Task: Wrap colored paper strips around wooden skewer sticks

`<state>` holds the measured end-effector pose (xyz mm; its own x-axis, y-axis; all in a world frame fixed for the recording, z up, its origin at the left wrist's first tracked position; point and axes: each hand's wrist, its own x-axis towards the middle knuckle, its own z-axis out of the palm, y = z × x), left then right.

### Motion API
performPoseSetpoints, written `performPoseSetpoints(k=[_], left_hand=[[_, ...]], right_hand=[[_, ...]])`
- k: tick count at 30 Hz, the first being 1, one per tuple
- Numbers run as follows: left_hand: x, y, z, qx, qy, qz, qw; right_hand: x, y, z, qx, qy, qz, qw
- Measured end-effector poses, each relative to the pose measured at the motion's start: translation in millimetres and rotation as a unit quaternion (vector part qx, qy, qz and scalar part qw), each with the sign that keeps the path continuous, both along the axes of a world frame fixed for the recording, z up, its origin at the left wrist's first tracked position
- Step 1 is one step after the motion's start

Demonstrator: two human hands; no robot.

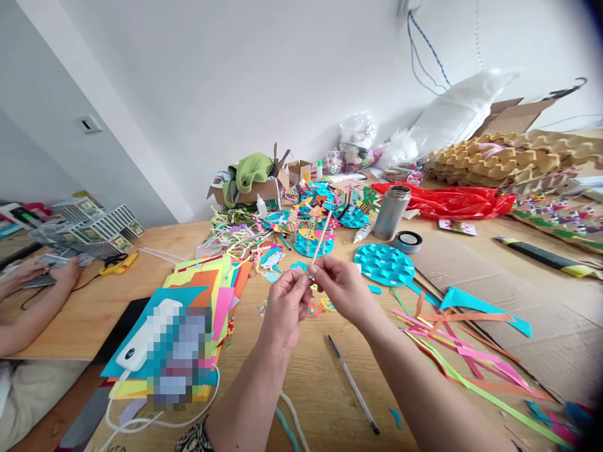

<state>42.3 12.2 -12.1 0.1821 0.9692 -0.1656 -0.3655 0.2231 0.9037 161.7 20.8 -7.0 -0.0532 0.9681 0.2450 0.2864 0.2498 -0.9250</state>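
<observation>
In the middle of the head view, my left hand (287, 302) and my right hand (343, 287) meet above the table, fingertips pinched together. Between them is the lower end of a thin whitish stick (322, 236), which slants up and to the right. Whether it is rolled paper or wood I cannot tell. Small colourful paper cut-outs (328, 304) lie beneath my hands, partly hidden by them. Just beyond stands a blue paper disc (305, 246) with decorated pieces around it. A wavy blue disc (384, 264) rests right of my right hand, and a pen (353, 384) lies nearer me.
Coloured paper sheets (221, 314), a white power bank (146, 339) and its cable are at left. Paper strips (471, 351) and cardboard (499, 282) cover the right. A metal flask (392, 212) stands behind. Another person's hands (63, 274) work at far left, near yellow-handled scissors (120, 263).
</observation>
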Motion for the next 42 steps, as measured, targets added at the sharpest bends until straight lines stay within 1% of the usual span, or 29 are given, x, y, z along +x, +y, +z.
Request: performPoseSetpoints(k=[2,4,6,10,12,15,17,18,19,22,23,24,25,26,29,30,31,32,34,35,37,39,42], left_hand=[[-1.1,0.7,0.3,-0.001,-0.001,0.001,1.000],[-1.2,1.0,0.4,0.001,0.003,0.000,1.000],[-0.7,0.8,0.7,0.008,0.010,-0.004,1.000],[0.8,-0.1,1.0,0.020,0.021,-0.015,0.999],[1.9,-1.0,-0.2,0.024,0.031,-0.019,0.999],[3.9,-2.5,-3.4,0.063,0.076,0.012,0.995],[4.6,-3.1,-4.6,0.093,0.106,0.041,0.989],[4.3,-3.1,-4.5,0.096,0.108,0.045,0.988],[3.7,-2.8,-4.0,0.088,0.098,0.036,0.991],[0.3,-0.7,-1.2,0.029,0.027,-0.034,0.999],[-0.8,0.1,-0.6,0.015,0.009,-0.053,0.998],[-1.4,0.7,-0.5,0.007,0.001,-0.064,0.998],[-1.6,1.0,-1.0,0.007,0.004,-0.064,0.998],[-1.1,1.0,-2.2,0.016,0.016,-0.052,0.998],[2.9,-0.9,-7.4,0.073,0.075,0.011,0.994],[4.5,-1.7,-8.8,0.086,0.087,0.028,0.992],[5.9,-2.5,-9.5,0.088,0.090,0.037,0.991],[6.9,-2.9,-9.4,0.078,0.084,0.035,0.993],[7.3,-2.8,-6.9,0.046,0.052,0.008,0.998],[6.7,-2.2,-4.7,0.031,0.030,-0.011,0.999],[4.2,0.0,-0.1,0.011,-0.013,-0.047,0.999],[0.6,2.6,2.9,-0.009,-0.042,-0.070,0.997],[-4.4,6.1,1.9,-0.027,-0.049,-0.096,0.994]], right_hand=[[4.8,3.2,1.2,-0.030,0.061,0.048,0.997],[8.3,4.5,3.0,-0.035,0.079,0.056,0.995],[9.3,4.1,4.3,-0.033,0.063,0.048,0.996],[5.2,0.9,4.7,-0.021,0.004,0.000,1.000],[0.8,-1.4,3.2,-0.002,-0.040,-0.032,0.999],[-7.0,-4.2,-1.1,0.064,-0.107,-0.108,0.986],[-9.7,-3.9,-4.3,0.085,-0.113,-0.147,0.979],[-9.5,-2.9,-5.3,0.080,-0.097,-0.143,0.982],[-8.2,-1.5,-5.8,0.063,-0.070,-0.122,0.988],[-0.3,3.3,-4.0,-0.003,0.025,-0.010,1.000],[1.9,4.2,-2.9,-0.015,0.041,0.019,0.999],[3.1,4.4,-2.0,-0.019,0.040,0.032,0.998],[3.2,4.1,-1.5,-0.013,0.024,0.028,0.999],[2.0,3.3,-1.6,0.002,-0.002,0.006,1.000],[-4.7,0.7,-3.9,0.056,-0.082,-0.096,0.990],[-6.2,0.5,-4.8,0.064,-0.091,-0.113,0.987],[-6.8,0.9,-5.3,0.060,-0.086,-0.112,0.988],[-6.1,1.7,-5.5,0.047,-0.068,-0.096,0.992],[-1.9,4.0,-4.4,-0.002,-0.005,-0.029,1.000],[1.0,5.2,-3.4,-0.033,0.037,0.007,0.999],[6.7,6.9,-1.6,-0.084,0.122,0.057,0.987],[10.8,7.9,-0.8,-0.102,0.170,0.060,0.978],[13.7,8.9,-1.7,-0.088,0.159,0.030,0.983]])
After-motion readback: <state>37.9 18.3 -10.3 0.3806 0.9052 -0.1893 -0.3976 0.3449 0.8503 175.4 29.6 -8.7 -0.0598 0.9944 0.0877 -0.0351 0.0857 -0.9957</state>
